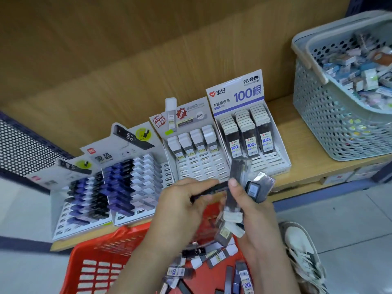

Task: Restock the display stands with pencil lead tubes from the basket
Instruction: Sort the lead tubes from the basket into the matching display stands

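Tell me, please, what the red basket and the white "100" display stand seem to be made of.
The red slotted basket looks like glossy moulded plastic: an even, shiny lattice. The white display stand with the 100 header is probably printed cardboard: thin folded walls and a flat card back.

Stationery shop. Wooden shelf (314, 166) carrying four cardboard display stands (273, 164) with printed header cards (237, 96), rows of pencil lead tubes (251, 132); red basket (93, 247) of stock below; grey basket (331, 128) of small boxes (360, 77).
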A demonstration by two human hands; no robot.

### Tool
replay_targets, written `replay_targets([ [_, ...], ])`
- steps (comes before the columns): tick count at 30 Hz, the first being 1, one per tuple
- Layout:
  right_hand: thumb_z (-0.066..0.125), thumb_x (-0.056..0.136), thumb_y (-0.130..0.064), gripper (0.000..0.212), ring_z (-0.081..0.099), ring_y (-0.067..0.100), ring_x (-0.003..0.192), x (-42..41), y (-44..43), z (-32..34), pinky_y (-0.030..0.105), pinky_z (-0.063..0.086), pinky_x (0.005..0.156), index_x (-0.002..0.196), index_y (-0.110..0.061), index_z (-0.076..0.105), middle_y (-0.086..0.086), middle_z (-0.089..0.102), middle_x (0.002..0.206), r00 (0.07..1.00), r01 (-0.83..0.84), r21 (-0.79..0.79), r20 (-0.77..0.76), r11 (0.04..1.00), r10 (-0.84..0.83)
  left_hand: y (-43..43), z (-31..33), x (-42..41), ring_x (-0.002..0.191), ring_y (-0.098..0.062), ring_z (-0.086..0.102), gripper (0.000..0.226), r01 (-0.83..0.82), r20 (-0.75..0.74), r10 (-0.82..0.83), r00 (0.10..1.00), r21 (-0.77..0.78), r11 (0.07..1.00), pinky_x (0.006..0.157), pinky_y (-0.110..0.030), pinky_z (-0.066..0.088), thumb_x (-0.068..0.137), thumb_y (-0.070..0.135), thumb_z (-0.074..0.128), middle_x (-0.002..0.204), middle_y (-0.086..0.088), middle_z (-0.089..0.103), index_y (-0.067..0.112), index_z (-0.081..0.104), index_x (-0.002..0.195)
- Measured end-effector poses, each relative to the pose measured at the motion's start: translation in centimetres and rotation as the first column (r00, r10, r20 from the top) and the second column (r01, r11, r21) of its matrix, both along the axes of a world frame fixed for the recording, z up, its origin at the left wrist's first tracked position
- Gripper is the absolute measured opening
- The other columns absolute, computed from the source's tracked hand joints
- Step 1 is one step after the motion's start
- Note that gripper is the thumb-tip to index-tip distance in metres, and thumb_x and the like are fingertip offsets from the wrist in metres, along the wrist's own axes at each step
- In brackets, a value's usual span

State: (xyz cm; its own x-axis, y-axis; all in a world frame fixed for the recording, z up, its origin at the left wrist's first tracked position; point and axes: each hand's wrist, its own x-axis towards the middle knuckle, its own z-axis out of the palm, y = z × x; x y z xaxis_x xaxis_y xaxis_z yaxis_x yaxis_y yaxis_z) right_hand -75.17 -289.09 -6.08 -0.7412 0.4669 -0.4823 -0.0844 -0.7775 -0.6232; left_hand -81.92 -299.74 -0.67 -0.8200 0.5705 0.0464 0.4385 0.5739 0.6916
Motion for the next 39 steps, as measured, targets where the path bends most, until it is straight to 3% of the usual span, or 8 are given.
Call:
replay_targets([
  [4,0.080,0.065,-0.027,0.045,0.072,0.033,0.087,-0.7,-1.9,0.6,0.050,0.056,0.084,0.106,-0.008,0.074,0.019,0.074,0.098,0.988,-0.151,-0.017,-0.026,0.988,0.150,-2.8,1.3,-0.3,0.091,0.004,0.060,0.039,-0.081,0.003,0.081,0.997,0.061,0.995,0.078,-0.005,0.043,0.080,-0.008,0.068,0.095,0.013,0.064,0.027,0.076,0.095],
  [7,0.078,0.063,-0.017,0.035,0.069,0.029,0.070,-1.4,-3.9,1.5,0.039,0.055,0.064,0.095,-0.006,0.075,0.022,0.070,0.087,0.978,-0.195,-0.041,-0.080,0.980,0.191,-4.5,2.6,-0.2,0.082,-0.006,0.066,0.043,-0.130,0.201,0.097,0.975,0.158,0.979,0.074,-0.012,0.048,0.082,-0.014,0.061,0.103,0.005,0.065,0.024,0.074,0.100],
  [9,0.076,0.063,-0.014,0.028,0.069,0.030,0.076,-1.8,-5.1,1.8,0.039,0.054,0.067,0.091,-0.012,0.076,0.021,0.071,0.091,0.977,-0.186,-0.036,-0.117,0.982,0.181,-5.8,3.1,-0.2,0.083,-0.021,0.066,0.046,-0.199,0.375,0.107,0.921,0.216,0.956,0.075,-0.023,0.051,0.082,-0.013,0.061,0.109,0.003,0.065,0.024,0.072,0.107],
  [14,0.074,0.071,-0.010,0.022,0.070,0.036,0.081,-2.5,-7.8,2.3,0.049,0.056,0.074,0.092,-0.013,0.077,0.019,0.073,0.094,0.969,-0.211,0.007,-0.128,0.978,0.210,-9.0,3.6,-0.3,0.074,-0.018,0.067,0.029,-0.429,0.579,0.172,0.797,0.343,0.835,0.075,-0.031,0.056,0.084,0.004,0.069,0.094,-0.006,0.069,0.018,0.066,0.109],
  [18,0.074,0.069,-0.015,0.026,0.071,0.029,0.072,-2.9,-10.0,2.7,0.042,0.058,0.066,0.094,-0.009,0.073,0.015,0.074,0.087,0.955,-0.280,0.011,-0.102,0.960,0.279,-12.5,4.1,-1.4,0.059,-0.015,0.062,0.015,-0.515,0.501,0.329,0.801,0.294,0.806,0.058,-0.022,0.054,0.080,0.003,0.070,0.066,-0.006,0.066,0.009,0.069,0.094],
  [26,0.067,0.073,-0.016,0.013,0.056,0.019,0.052,-3.7,-13.4,3.1,0.036,0.055,0.056,0.082,-0.007,0.066,0.008,0.058,0.064,0.935,-0.341,-0.137,-0.152,0.930,0.320,-21.5,4.8,-7.8,0.065,-0.019,0.064,0.022,-0.594,0.107,0.587,0.802,0.231,0.770,0.073,-0.033,0.056,0.089,-0.003,0.061,0.076,-0.005,0.066,0.018,0.067,0.087],
  [31,0.069,0.072,-0.016,0.017,0.054,0.019,0.051,-4.1,-14.8,2.5,0.033,0.051,0.047,0.086,-0.007,0.066,0.009,0.059,0.066,0.929,-0.368,-0.118,-0.098,0.922,0.358,-22.0,3.9,-9.6,0.070,-0.027,0.064,0.032,-0.513,-0.014,0.522,0.853,0.164,0.843,0.081,-0.045,0.056,0.088,0.000,0.062,0.080,-0.014,0.070,0.031,0.069,0.082],
  [39,0.071,0.073,-0.018,0.029,0.056,0.024,0.055,-4.2,-16.2,1.1,0.033,0.049,0.044,0.095,0.001,0.066,0.014,0.060,0.072,0.879,-0.476,-0.021,0.003,0.879,0.476,-26.7,2.3,-12.1,0.081,-0.019,0.056,0.019,-0.592,-0.287,0.547,0.787,-0.102,0.799,0.073,-0.023,0.040,0.091,0.004,0.057,0.088,0.002,0.062,0.014,0.069,0.103],
])
